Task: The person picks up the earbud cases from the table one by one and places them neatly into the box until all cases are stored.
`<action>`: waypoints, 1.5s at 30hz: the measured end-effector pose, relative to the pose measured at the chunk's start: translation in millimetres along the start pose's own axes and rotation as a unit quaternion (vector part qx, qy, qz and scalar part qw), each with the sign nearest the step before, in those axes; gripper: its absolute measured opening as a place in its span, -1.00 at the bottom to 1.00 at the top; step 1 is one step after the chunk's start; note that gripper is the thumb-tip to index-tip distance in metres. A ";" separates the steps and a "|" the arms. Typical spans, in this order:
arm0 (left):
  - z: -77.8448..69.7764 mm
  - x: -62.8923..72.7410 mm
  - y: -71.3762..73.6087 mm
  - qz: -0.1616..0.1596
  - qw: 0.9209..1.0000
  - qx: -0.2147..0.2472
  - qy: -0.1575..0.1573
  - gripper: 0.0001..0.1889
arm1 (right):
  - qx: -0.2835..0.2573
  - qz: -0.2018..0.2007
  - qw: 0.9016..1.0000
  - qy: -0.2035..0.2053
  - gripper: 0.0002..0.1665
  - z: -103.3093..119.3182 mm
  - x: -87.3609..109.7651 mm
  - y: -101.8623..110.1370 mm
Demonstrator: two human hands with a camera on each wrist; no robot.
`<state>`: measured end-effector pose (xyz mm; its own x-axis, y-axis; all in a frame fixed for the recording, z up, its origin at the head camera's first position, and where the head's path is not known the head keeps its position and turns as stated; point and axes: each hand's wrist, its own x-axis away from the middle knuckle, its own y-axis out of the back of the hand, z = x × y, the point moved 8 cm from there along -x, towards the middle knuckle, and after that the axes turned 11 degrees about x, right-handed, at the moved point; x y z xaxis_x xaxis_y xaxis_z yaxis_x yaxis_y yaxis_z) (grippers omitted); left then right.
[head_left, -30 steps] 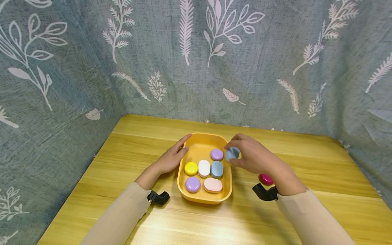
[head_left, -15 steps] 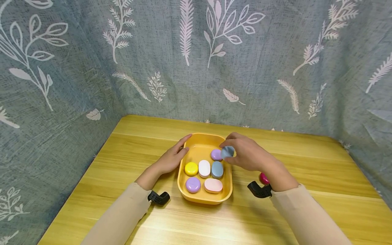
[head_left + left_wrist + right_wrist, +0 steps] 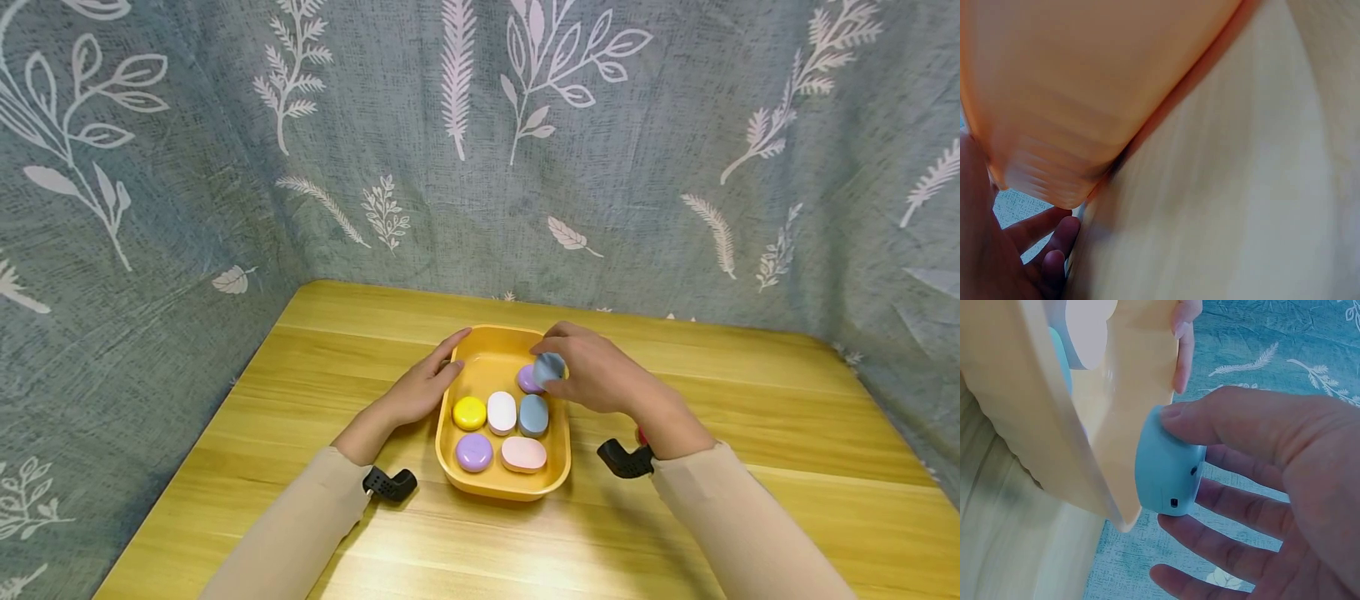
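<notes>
My right hand (image 3: 592,367) pinches a round light-blue earbud case (image 3: 548,369) over the far right part of the orange-yellow tray (image 3: 558,475). In the right wrist view, the thumb lies on one side of the blue earbud case (image 3: 1169,465) and fingers on the other; a small port shows. Below it, partly hidden, sits a purple case (image 3: 528,380). White (image 3: 502,413), blue oval (image 3: 533,416), yellow (image 3: 469,413), second purple (image 3: 474,452) and pink (image 3: 523,454) cases lie in the tray. My left hand (image 3: 412,387) holds the tray's left rim, thumb over the edge.
A dark pink case (image 3: 641,436) is on the wooden table (image 3: 360,533), mostly hidden behind the right wrist. Black wrist cameras stick out at the left wrist (image 3: 390,484) and the right wrist (image 3: 626,459). A patterned grey-blue cloth (image 3: 420,217) hangs behind and at the sides.
My right hand has carried the light-blue earbud case left, from the tray's right rim to over the purple case. My left hand has stayed on the tray.
</notes>
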<state>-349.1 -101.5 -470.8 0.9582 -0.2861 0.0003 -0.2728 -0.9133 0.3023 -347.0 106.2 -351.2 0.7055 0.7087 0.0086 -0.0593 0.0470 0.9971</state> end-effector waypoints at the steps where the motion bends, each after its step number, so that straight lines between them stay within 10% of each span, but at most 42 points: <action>1: 0.2 0.0 0.1 0.000 1.000 0.000 0.000 -0.45 | -0.002 0.001 1.000 0.000 -0.52 0.2 -1.3 -0.7; 45: 2.5 -0.7 0.6 0.000 1.000 0.006 0.003 -0.45 | 0.005 0.051 0.999 0.005 -0.48 9.8 -40.7 -31.1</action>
<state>-350.1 -102.6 -473.0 0.9589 -0.2838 0.0061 -0.2731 -0.9167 0.2918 -366.9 69.0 -381.9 0.6888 0.7167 0.1092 -0.1227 -0.0332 0.9919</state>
